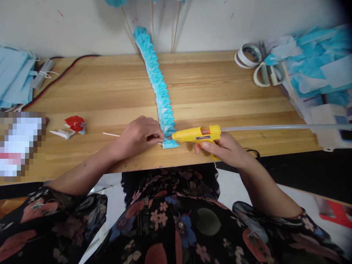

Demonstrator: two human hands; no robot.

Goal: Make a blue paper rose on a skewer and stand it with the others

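Observation:
A long light-blue strip of pleated material [162,91] lies across the table, from the wall side to near the front edge. My left hand [143,135] is closed in a pinch at its near end, on the left edge. A thin wooden stick [110,135] runs beneath this hand, mostly hidden by it. Wrapped around the handle of a yellow hot glue gun [198,135] is my right hand [228,148], with a finger at the orange trigger. The gun's nozzle points left and meets the strip close to my left fingertips. A long clear glue stick [275,127] extends from its back.
Left on the wooden table [209,88] are blue face masks [13,77], a cable [59,75], a red wrapper [75,123] and a blurred-out item [19,146]. Tape rolls [249,55], scissors [265,73] and heaped blue material [321,62] are at right. Sticks [176,29] lean against the wall.

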